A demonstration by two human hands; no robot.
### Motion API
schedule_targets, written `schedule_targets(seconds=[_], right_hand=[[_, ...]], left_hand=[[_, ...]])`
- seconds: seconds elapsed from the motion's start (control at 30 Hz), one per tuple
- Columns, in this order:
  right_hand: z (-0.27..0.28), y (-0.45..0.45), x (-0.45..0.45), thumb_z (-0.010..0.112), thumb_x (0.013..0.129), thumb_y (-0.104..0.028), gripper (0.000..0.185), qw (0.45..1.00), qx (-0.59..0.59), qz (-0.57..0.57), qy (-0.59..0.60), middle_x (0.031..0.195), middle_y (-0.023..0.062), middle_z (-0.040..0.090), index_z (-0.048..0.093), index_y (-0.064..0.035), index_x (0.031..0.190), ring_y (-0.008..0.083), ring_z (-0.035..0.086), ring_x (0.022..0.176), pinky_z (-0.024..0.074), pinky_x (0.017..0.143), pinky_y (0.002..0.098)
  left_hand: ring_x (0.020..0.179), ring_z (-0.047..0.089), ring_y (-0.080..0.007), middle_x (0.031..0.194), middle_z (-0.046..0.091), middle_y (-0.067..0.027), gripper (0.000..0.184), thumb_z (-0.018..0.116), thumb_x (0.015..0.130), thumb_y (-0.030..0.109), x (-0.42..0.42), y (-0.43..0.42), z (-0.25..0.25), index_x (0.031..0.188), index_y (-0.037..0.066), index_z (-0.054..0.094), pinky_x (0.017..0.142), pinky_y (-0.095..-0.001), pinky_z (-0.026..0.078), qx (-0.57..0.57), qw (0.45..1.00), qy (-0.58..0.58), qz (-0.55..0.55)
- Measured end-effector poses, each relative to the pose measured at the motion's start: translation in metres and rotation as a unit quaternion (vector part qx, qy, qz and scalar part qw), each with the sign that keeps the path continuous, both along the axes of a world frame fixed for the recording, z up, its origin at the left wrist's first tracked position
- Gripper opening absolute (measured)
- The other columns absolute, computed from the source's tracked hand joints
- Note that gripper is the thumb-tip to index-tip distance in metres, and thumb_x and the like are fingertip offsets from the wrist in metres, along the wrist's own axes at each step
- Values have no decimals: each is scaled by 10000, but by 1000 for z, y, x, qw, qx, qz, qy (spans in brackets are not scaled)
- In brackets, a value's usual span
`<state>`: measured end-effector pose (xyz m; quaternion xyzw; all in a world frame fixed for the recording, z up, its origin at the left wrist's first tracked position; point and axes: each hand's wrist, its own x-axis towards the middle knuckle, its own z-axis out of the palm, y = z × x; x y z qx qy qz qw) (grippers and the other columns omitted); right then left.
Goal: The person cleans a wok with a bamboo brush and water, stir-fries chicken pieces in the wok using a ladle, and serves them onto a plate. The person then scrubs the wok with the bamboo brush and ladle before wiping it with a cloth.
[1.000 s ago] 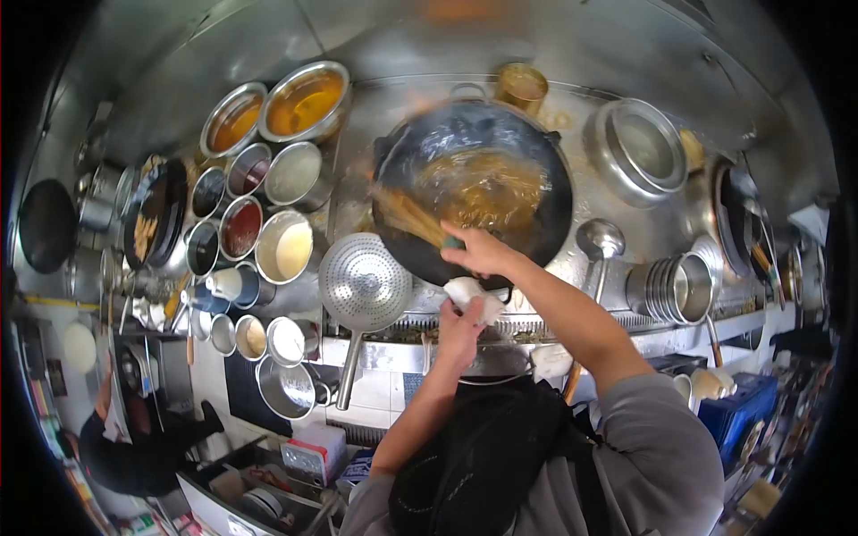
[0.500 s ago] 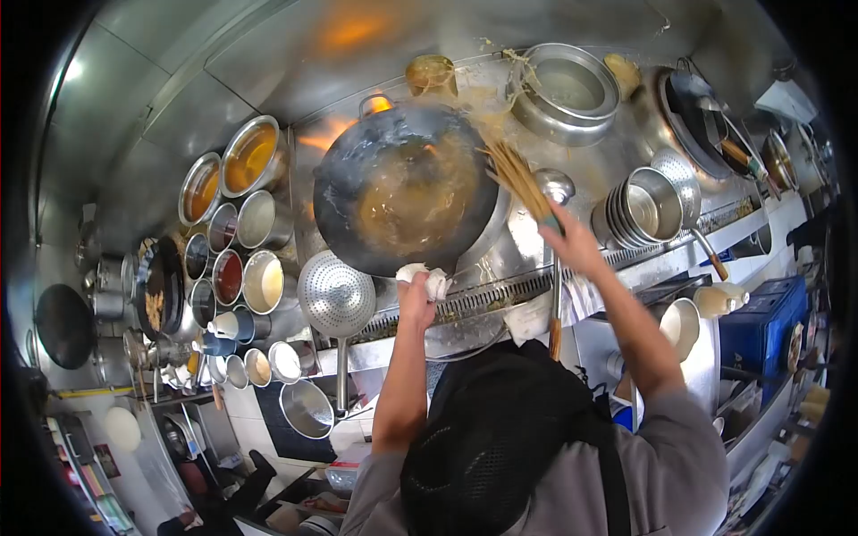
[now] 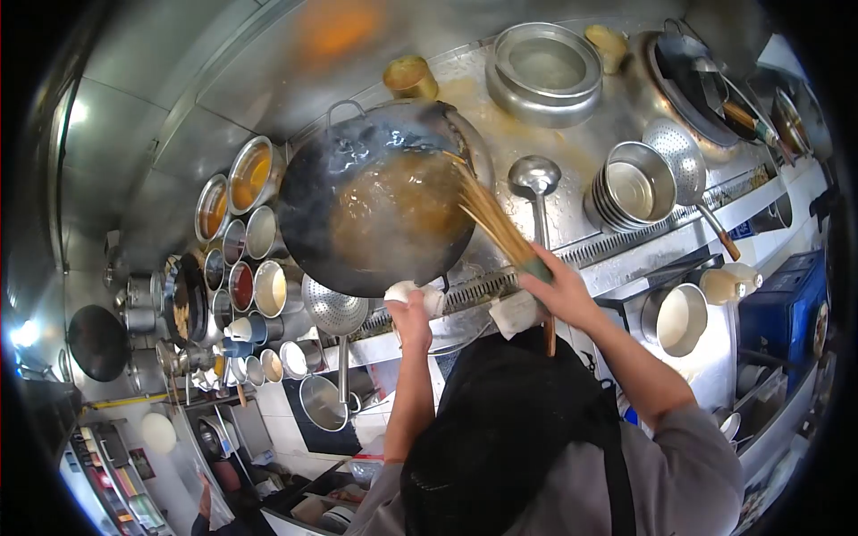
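Note:
A large black wok (image 3: 308,210) holds brown liquid that steams, and it tilts toward the left. At its near edge my left hand (image 3: 412,323) is closed on a white cloth (image 3: 416,297), which covers the handle there. My right hand (image 3: 563,290) grips the green-bound end of a bamboo brush (image 3: 493,219). The brush's splayed tips reach over the right rim of the wok. Just right of the brush lies a steel ladle (image 3: 534,174) with a wooden handle. A perforated strainer (image 3: 336,308) rests at the wok's lower left.
Bowls and pots of sauces (image 3: 241,288) crowd the left side. Behind are a tin (image 3: 410,79) and a wide steel pot (image 3: 543,112). To the right are stacked steel pans (image 3: 631,188), another strainer (image 3: 677,163) and a second wok (image 3: 686,89). Part of another person (image 3: 206,500) shows at lower left.
The brush first left the wok toward the right, then came back to its right rim. The wok has tilted leftward. Flames seen behind it are gone, and the view has shifted.

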<state>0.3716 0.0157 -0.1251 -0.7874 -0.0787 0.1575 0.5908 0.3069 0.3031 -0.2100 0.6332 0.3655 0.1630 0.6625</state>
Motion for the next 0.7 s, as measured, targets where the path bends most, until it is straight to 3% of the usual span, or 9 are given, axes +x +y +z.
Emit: schedule_targets(seconds=[0.07,0.13,0.3,0.33,0.4,0.53,0.6,0.63,0.7], right_hand=[[8,40,43,713,901,-359,700,964,127,71,223,865,63,621,418,-87,1473,130,574,685,494,552,321],[2,86,81,708,910,-340,727,915,269,76,291,831,30,572,360,-112,1507,119,539,617,411,447,281],[15,125,124,703,913,-328,715,870,361,73,327,833,54,583,349,-146,1508,167,565,568,379,411,264],[21,118,123,703,913,-328,715,871,357,80,329,833,54,583,349,-146,1508,167,565,568,379,411,264],[33,87,120,711,908,-330,717,820,420,123,368,827,61,591,355,-161,1507,180,582,573,386,413,273],[45,80,95,692,922,-343,701,841,397,81,359,874,78,621,351,-178,1512,180,588,579,416,423,266],[37,99,60,691,916,-323,736,956,191,150,163,956,136,668,318,-158,1529,234,646,638,502,492,313],[4,104,45,676,916,-331,741,968,149,165,-115,1024,171,670,302,-175,1537,278,671,685,536,548,357],[-72,94,30,640,919,-350,736,921,-72,211,-321,1149,235,644,279,-221,1546,355,697,806,571,666,442]], left_hand=[[918,597,-194,1049,598,-119,307,540,836,6,1,-17,5,1136,-26,485,817,-328,502,29,999,-18,27],[1017,571,-275,1138,548,-205,465,583,824,70,0,-28,20,1218,-60,374,917,-389,471,160,987,-13,4],[1043,553,-444,1154,520,-313,588,611,820,94,-14,-32,21,1288,-118,323,947,-469,435,284,958,47,-13],[1043,553,-444,1154,520,-313,588,611,820,94,-16,-30,18,1288,-118,323,947,-469,435,281,958,49,-5],[1064,511,-431,1138,496,-296,533,596,795,61,-19,-29,13,1243,-115,366,998,-487,378,448,892,-17,-57],[1098,482,-476,1165,483,-327,623,608,780,70,-15,-17,16,1297,-152,343,1010,-515,354,443,885,-35,-136],[1097,490,-479,1190,481,-330,632,603,790,72,-9,-16,20,1307,-163,326,1008,-510,363,443,887,-21,-128],[1074,505,-482,1161,492,-326,606,606,791,73,-6,-10,19,1286,-154,338,990,-500,384,438,893,-11,-105],[1044,540,-453,1132,513,-308,545,598,803,69,1,5,22,1252,-128,361,968,-471,416,417,907,-2,-66]])
